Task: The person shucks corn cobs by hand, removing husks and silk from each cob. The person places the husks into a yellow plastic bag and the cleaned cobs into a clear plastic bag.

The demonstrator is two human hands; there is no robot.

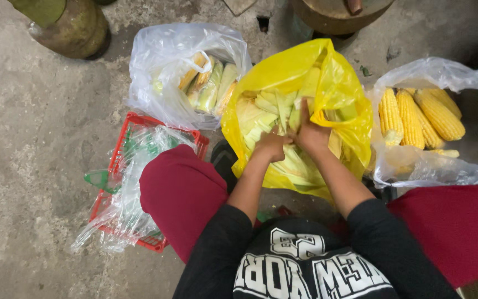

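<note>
Both hands are together over the mouth of a yellow plastic bag (336, 83) full of pale green corn husks (258, 116). My left hand (271, 145) is closed around something husk-covered, likely a corn cob, which is mostly hidden. My right hand (310, 133) grips pale husk leaves on that same piece, fingers pointing up into the bag. A clear bag (161, 61) at the left holds unhusked corn (211, 88). Another clear bag (416, 166) at the right holds bare yellow corn cobs (416, 116).
A red plastic basket (118, 160) with crumpled clear plastic (123, 205) lies on the concrete floor by my left knee. A rusty cylinder (76, 27) stands top left, a round dark object (333, 14) at the top. My red-clad legs (181, 194) flank the yellow bag.
</note>
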